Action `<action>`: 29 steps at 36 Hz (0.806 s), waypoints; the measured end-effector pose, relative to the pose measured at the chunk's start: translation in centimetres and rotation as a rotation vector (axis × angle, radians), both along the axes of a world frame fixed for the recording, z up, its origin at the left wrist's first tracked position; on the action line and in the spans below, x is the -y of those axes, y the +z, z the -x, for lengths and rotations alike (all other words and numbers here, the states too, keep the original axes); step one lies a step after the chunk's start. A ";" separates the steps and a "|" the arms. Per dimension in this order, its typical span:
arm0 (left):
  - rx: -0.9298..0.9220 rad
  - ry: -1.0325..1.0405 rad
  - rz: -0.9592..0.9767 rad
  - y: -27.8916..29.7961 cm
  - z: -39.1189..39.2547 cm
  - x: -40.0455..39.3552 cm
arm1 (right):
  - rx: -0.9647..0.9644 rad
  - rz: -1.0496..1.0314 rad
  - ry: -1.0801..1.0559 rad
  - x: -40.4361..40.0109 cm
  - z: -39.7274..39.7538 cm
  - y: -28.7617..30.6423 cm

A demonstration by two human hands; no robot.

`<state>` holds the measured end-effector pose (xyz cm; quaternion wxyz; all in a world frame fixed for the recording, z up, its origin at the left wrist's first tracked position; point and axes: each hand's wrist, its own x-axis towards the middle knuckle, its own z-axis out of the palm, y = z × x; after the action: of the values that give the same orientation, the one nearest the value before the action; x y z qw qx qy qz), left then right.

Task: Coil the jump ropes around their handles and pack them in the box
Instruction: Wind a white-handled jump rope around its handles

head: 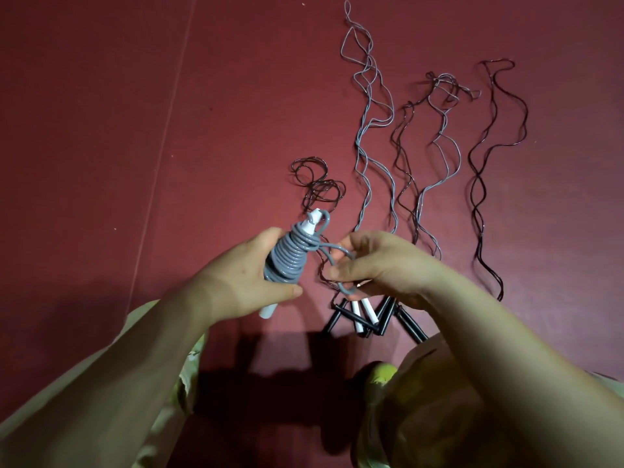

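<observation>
Grey rope point(287, 255) in glossy coils round white handle point(268, 310).

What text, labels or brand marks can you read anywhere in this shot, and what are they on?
None can be read.
White handles and black handles on the floor: no print shows.
Grey rope bundle in the left hand: plain.
Right hand holds only the rope's loose end.
Red floor: unmarked.

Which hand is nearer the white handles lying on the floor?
Right. The right hand pinches the grey rope's loose end directly above the white handles; the left hand grips the coiled grey bundle off to their left.
</observation>
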<state>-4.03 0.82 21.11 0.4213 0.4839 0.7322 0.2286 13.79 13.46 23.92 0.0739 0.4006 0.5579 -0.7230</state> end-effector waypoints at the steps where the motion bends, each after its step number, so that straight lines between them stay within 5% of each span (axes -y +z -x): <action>1: 0.014 0.023 0.003 0.0 0.1 0.0 | 0.002 -0.023 -0.024 0.1 0.1 -0.1; 15: 0.291 0.260 0.074 0.2 -0.1 -0.4 | 0.109 -0.172 -0.105 -0.3 0.1 -0.3; 24: 0.331 0.304 0.081 0.1 -0.4 -0.8 | -0.307 -0.415 -0.200 0.5 0.6 0.0; 29: 0.295 0.252 0.095 0.3 -1.3 -0.8 | -0.527 -0.305 -0.197 1.4 0.8 -0.4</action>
<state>-2.76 1.66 21.44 0.5143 0.3292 0.7274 0.3130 13.01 12.04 23.57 -0.2046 0.2581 0.6184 -0.7135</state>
